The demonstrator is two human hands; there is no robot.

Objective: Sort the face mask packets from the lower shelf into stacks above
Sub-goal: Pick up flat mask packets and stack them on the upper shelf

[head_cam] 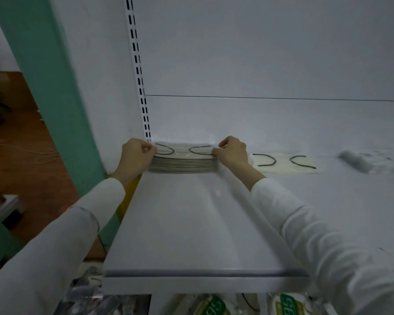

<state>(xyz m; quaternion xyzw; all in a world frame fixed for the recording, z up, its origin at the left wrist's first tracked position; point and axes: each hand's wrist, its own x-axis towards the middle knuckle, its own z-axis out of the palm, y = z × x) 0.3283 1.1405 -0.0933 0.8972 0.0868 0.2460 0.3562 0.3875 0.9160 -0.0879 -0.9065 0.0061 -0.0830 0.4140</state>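
Note:
A thick stack of clear face mask packets [183, 163] lies at the back left of the white upper shelf [184, 226]. The top packet shows two dark ear loops. My left hand [137, 155] pinches the stack's left end, with its fingers curled over the top corner. My right hand [232, 152] pinches the right end the same way. A single flat packet [287, 164] with dark loops lies just right of the stack. More packets [214, 306], some with green print, sit on the lower shelf at the bottom edge.
A slotted white upright [139, 71] runs up the back panel behind the stack. A crumpled white heap [362, 160] lies at the back right of the shelf. A green post [52, 92] stands left of the shelf, with brown floor [21, 144] beyond it.

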